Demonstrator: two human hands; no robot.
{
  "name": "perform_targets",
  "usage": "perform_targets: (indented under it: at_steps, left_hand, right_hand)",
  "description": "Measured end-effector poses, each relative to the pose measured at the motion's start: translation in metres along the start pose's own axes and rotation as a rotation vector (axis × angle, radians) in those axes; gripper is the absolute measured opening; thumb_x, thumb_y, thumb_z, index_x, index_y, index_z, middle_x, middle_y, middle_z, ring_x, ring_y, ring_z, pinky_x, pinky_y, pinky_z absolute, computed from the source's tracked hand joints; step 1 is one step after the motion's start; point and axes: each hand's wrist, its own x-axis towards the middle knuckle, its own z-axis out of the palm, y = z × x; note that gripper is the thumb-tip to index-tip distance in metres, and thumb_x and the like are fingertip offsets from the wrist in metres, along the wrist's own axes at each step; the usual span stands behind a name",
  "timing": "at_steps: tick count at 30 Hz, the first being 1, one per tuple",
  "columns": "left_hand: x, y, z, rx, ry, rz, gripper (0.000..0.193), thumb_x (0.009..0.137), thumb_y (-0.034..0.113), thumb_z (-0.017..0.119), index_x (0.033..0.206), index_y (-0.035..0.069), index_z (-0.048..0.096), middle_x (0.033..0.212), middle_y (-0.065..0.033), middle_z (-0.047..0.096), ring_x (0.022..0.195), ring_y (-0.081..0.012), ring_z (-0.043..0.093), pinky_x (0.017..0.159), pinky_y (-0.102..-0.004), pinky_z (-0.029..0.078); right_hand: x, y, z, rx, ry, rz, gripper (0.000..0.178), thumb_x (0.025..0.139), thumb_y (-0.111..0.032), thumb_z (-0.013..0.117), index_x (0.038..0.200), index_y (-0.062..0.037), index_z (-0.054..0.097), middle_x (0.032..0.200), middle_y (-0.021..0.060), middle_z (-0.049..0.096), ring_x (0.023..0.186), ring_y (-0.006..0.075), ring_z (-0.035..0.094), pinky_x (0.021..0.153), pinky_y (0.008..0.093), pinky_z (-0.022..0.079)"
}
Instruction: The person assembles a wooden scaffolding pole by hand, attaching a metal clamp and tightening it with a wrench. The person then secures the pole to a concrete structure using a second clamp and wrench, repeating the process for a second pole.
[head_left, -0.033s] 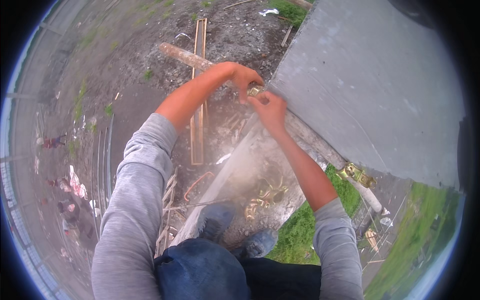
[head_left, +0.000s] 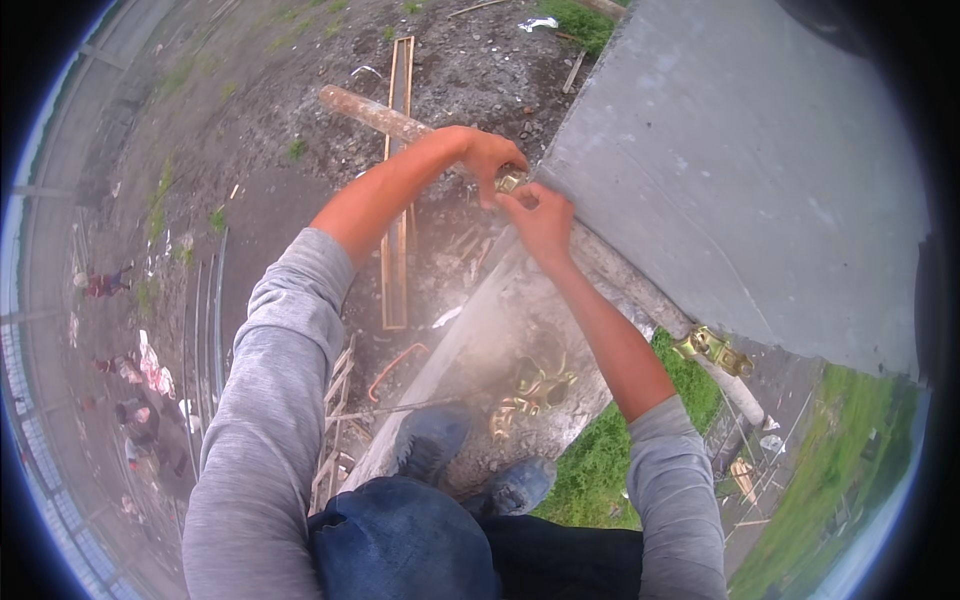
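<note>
A rusty scaffold pipe [head_left: 372, 109] runs slantwise along the near edge of a big grey concrete block [head_left: 740, 170]. On the pipe, by the block's left corner, sits a brass-coloured scaffold clamp [head_left: 511, 181]. My left hand [head_left: 490, 160] curls over the clamp from the far side, fingers bent around it. From the near side my right hand [head_left: 541, 220] pinches at the same clamp with thumb and forefinger. The fingers cover much of it. Farther right along the pipe, a second clamp [head_left: 714, 350] is fitted, untouched by either hand.
My shoes stand on a dusty concrete ledge [head_left: 470, 345], with several loose clamps [head_left: 540, 383] lying ahead of them. The ground lies well below. Down there are a long wooden frame [head_left: 394, 270], a bent rod [head_left: 392, 368], grass [head_left: 590, 470] and people [head_left: 105, 284] at the far left.
</note>
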Motion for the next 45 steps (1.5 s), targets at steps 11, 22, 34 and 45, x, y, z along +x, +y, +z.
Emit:
perform_targets:
  at_steps: [11,22,34,45]
  left_hand:
    - [-0.016,0.005,0.037,0.157,0.387,0.139,0.093,0.05,0.019,0.089,0.134,0.005,0.051,0.123,-0.0177,0.062,0.115,-0.0384,0.061,0.095,-0.0456,0.051]
    - [-0.026,0.015,0.055,0.344,0.641,0.143,0.082,0.056,0.024,0.087,0.131,0.012,0.057,0.123,-0.0084,0.065,0.121,-0.0306,0.057,0.107,-0.0431,0.04]
    - [-0.022,0.02,0.043,0.37,0.496,0.064,0.093,0.051,0.023,0.088,0.137,0.011,0.053,0.128,-0.013,0.065,0.123,-0.0337,0.06,0.107,-0.0469,0.043]
    - [-0.024,0.022,0.056,0.296,0.595,0.047,0.094,0.05,0.022,0.089,0.136,0.011,0.054,0.124,-0.0116,0.066,0.121,-0.033,0.061,0.104,-0.0472,0.045]
  right_hand:
    - [-0.005,0.015,-0.032,-0.081,-0.299,-0.11,0.028,0.083,-0.022,0.085,0.098,0.0003,0.076,0.087,0.0127,0.076,0.075,0.0169,0.07,0.069,0.0333,0.055]
    - [-0.04,0.021,-0.005,0.372,-0.584,0.588,0.073,0.095,-0.064,0.064,0.133,-0.003,0.06,0.128,0.0193,0.062,0.115,0.0255,0.063,0.096,0.0406,0.052]
    - [-0.016,0.094,0.124,1.768,0.097,0.612,0.099,0.08,-0.057,0.085,0.153,-0.017,0.033,0.146,0.0158,0.042,0.129,0.0261,0.048,0.109,0.0437,0.041]
    - [-0.012,0.069,0.105,1.883,0.161,0.457,0.065,0.091,-0.044,0.077,0.14,-0.0144,0.046,0.139,0.0114,0.046,0.129,0.0258,0.046,0.11,0.0436,0.038]
